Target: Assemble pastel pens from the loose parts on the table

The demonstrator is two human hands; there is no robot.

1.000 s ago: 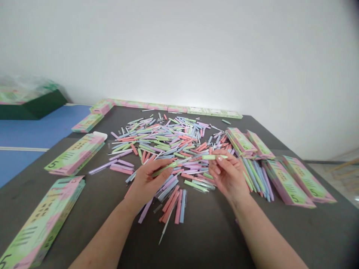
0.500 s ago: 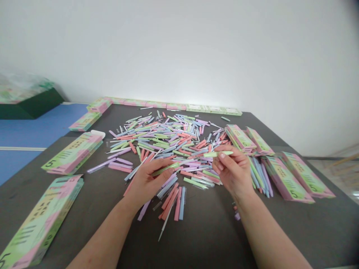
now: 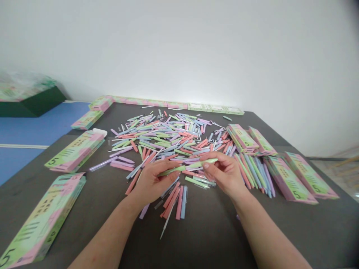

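Dark tabletop (image 3: 224, 231) stands against a white wall (image 3: 179, 56), with printed pink-and-green boxes (image 3: 288, 179) along its edges and a loose heap of pastel pens (image 3: 168, 138) across the middle. Over the heap's near side, the left hand (image 3: 154, 179) curls closed around one pale green pen piece (image 3: 171, 171), while the right hand (image 3: 224, 173) pinches a second pale green pen piece (image 3: 207, 162) in its fingertips. Their ends meet between the hands; fingers partly hide both, so I cannot tell whether they are joined.
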